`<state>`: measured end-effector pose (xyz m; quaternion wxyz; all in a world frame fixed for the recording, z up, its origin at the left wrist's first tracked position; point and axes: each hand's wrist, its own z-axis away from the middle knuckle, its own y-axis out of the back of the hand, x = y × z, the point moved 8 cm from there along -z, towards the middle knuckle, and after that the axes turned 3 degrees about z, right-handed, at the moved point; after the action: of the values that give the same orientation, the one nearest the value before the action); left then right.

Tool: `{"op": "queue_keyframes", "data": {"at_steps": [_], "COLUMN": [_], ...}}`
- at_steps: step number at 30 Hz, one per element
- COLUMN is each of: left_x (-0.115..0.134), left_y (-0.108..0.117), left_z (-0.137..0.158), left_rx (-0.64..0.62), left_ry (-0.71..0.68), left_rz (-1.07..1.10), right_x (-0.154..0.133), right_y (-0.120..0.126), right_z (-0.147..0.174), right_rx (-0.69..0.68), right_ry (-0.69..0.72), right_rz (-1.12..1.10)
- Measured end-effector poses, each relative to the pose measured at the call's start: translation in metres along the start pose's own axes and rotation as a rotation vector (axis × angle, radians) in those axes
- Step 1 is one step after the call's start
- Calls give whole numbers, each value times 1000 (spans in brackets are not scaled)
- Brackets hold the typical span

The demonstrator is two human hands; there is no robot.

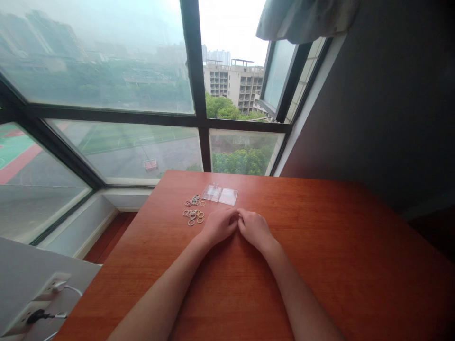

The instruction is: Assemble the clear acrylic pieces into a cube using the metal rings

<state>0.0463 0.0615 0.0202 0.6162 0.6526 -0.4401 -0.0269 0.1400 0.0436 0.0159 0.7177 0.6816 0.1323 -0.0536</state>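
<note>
**A:** Wooden desk [320,246], reddish-brown veneer. Both hands rest on it, knuckles up, fingertips meeting just on the near side of the clear plastic case [219,194]. Left hand [218,226], right hand [254,228].

**B:** Holding anything?

**A:** Can't tell. Fingers of both hands are curled inward and pinched together where they touch; whatever sits between the tips is covered by the fingers. Could be one of the small rings, could be nothing.

**B:** Where are the rings?

**A:** Loose scatter of small rings [194,210] left of the case and slightly nearer, just beside the left hand's knuckles. Case lies open, two flat halves side by side, apart from both hands.

**B:** If it's fine work on one ring, how to do it well?

**A:** My judgement: keep wrists planted on the desk as they are, work with fingertips only, low over the surface so a dropped ring stays near. Keep the pile clear of the left hand's edge, since a small sweep would scatter it. Pull one ring out of the cluster before picking, as several overlap.

**B:** What's unreadable?

**A:** Ring material and exact count; too small. Case contents: looks empty, not certain, glare on the plastic. Near the frame's lower left, a power strip [39,303] with a plugged cable, partly cut off. Forearms run out of the bottom edge.
</note>
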Motion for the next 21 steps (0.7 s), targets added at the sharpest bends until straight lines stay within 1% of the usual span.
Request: {"op": "queue_keyframes", "data": {"at_steps": [8, 21], "left_x": [-1, -2], "left_y": [-1, -2], "left_z": [0, 0], "left_rx": [-3, -13], "left_ry": [-1, -3], "left_rz": [0, -27], "right_x": [0, 1], "right_y": [0, -2], "right_z": [0, -1], "right_rx": [-18, 30], "right_ry": [-3, 28], "right_rz": [-6, -11]}}
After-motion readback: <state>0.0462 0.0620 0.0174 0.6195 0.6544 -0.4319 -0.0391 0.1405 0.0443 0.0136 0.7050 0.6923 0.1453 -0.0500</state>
